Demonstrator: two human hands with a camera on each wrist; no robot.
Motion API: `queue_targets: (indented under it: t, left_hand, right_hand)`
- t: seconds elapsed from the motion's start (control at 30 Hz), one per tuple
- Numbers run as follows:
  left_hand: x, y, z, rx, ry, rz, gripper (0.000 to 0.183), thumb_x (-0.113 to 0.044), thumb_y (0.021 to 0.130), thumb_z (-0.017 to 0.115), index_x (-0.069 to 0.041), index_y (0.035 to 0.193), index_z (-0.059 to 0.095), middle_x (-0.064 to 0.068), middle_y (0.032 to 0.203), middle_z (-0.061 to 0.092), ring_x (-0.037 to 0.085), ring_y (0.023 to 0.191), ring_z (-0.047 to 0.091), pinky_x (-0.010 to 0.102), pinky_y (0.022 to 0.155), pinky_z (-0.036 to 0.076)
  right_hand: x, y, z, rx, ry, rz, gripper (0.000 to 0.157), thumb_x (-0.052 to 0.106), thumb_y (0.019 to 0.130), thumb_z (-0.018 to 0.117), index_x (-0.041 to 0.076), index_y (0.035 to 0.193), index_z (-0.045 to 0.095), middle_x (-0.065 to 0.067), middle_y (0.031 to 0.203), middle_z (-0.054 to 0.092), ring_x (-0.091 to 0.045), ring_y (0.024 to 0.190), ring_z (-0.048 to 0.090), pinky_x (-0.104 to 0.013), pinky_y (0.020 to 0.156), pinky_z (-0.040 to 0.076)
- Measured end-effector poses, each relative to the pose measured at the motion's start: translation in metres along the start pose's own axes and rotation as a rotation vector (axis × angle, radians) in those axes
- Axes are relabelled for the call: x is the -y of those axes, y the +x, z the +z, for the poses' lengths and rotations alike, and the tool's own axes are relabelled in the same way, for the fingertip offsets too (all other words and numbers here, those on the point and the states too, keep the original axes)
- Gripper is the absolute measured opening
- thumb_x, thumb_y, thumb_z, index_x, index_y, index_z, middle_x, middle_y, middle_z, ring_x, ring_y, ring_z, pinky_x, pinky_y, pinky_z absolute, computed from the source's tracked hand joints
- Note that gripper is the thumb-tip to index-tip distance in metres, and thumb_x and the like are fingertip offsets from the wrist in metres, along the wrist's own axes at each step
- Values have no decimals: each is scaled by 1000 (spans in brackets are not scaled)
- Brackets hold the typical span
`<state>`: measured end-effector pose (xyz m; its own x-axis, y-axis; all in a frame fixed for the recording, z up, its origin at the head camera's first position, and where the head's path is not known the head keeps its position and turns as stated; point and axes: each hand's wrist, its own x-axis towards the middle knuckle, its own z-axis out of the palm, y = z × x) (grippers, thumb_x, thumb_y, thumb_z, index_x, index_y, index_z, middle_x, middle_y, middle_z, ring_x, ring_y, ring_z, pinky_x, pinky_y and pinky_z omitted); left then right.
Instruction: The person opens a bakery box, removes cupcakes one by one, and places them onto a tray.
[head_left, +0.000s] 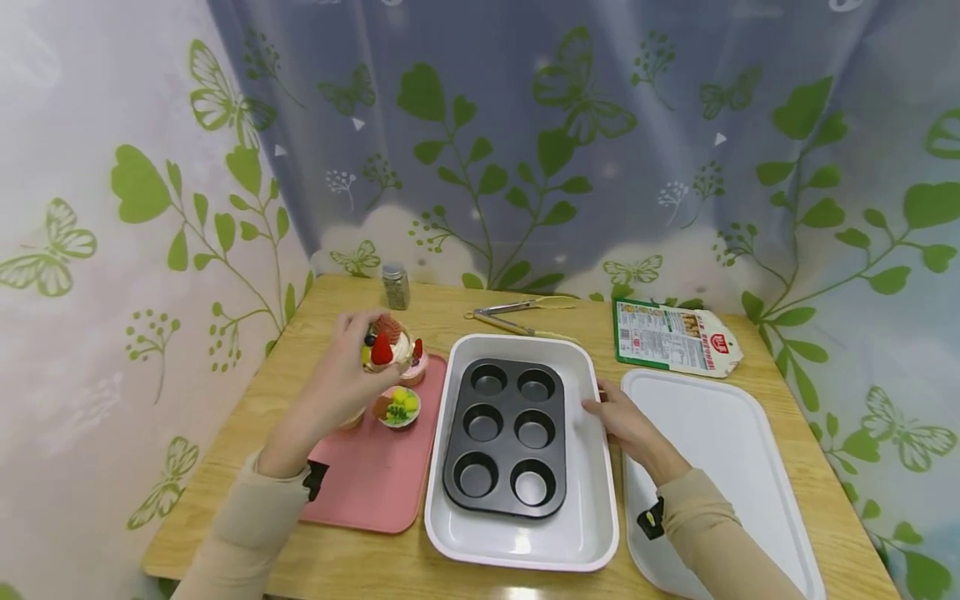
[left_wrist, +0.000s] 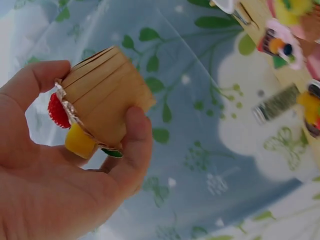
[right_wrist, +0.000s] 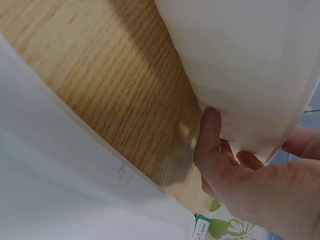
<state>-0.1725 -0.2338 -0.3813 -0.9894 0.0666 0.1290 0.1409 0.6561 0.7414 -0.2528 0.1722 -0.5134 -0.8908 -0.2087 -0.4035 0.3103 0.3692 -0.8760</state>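
My left hand point(head_left: 347, 371) holds a toy cupcake point(head_left: 392, 346) up above the pink tray point(head_left: 367, 492). In the left wrist view its tan pleated cup point(left_wrist: 102, 95) is pinched between thumb and fingers, with a red berry and a yellow piece at its top. Several other toy cupcakes, one with yellow and green topping point(head_left: 400, 407), stand on the tray's far part. My right hand point(head_left: 633, 425) grips the right side of a deep white bin point(head_left: 592, 508), thumb over the rim, fingers against the outer wall point(right_wrist: 235, 75). A black six-cup muffin tin point(head_left: 507, 437) lies in the bin.
A flat white tray point(head_left: 720, 467) lies right of the bin, under my right forearm. Along the back are a small spice jar point(head_left: 396, 286), tongs point(head_left: 517, 321) and a white-and-green food packet point(head_left: 671, 336). Patterned curtains point(head_left: 480, 150) close in behind the wooden table point(head_left: 247, 467).
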Motion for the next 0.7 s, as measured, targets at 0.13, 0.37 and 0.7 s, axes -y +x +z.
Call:
queue_targets:
  t: [0.13, 0.37, 0.7]
  left_hand:
    - [19, -17, -10, -9, 29, -26, 71, -12, 94, 71, 0, 156, 39, 26, 145, 36, 35, 114, 53, 40, 86, 50]
    - [47, -39, -17, 4, 81, -80, 72, -14, 93, 75, 3, 154, 41, 30, 142, 39, 40, 119, 53, 49, 92, 49]
    - [86, -64, -9, 55, 103, -126, 73, -10, 89, 80, 5, 151, 44, 31, 137, 40, 43, 119, 55, 52, 95, 52]
  right_hand:
    - [1, 0, -2, 1, 0, -2, 62, 15, 110, 45, -1, 165, 19, -30, 152, 40, -40, 128, 58, -44, 91, 58]
    - [1, -1, -2, -3, 0, -2, 62, 15, 110, 46, 0, 165, 21, -29, 150, 42, -38, 125, 60, -41, 88, 58]
    - [-1, 0, 0, 1, 9, -7, 63, 16, 111, 45, 0, 165, 18, -31, 153, 39, -40, 127, 59, -44, 91, 58]
